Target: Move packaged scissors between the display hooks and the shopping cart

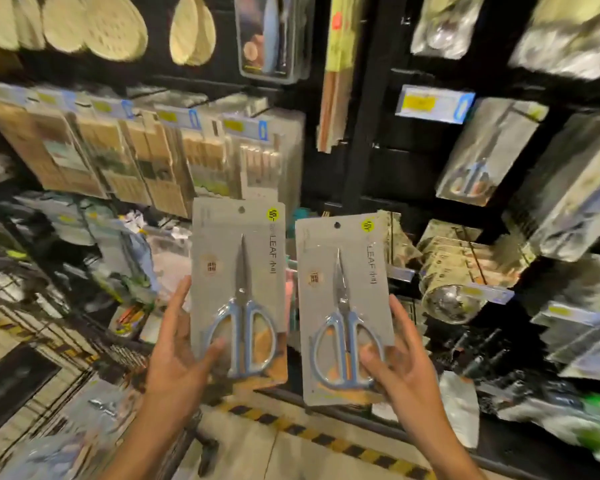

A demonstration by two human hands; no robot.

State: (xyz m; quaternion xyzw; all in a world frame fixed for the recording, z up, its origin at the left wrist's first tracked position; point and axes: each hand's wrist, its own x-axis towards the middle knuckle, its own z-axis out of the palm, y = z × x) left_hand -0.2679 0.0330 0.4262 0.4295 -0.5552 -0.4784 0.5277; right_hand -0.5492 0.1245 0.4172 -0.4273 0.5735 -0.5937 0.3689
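Note:
I hold two grey cards, each with blue-handled scissors under clear plastic. My left hand (177, 344) grips the lower edge of the left scissors pack (238, 271), thumb on the front. My right hand (400, 362) grips the bottom right of the right scissors pack (342, 292) the same way. Both packs stand upright in front of the black display wall, side by side and apart. More packaged scissors (482, 161) hang on hooks at the upper right. The shopping cart (49, 441) lies at the lower left, blurred, with a scissors pack inside it.
Wooden utensil packs (146, 157) and round woven mats (111, 26) hang at the left. Price tags (430, 103) sit on hook ends. Metal bowls (447, 303) and bagged goods fill the right shelves. A yellow-black striped floor edge (326, 434) runs below.

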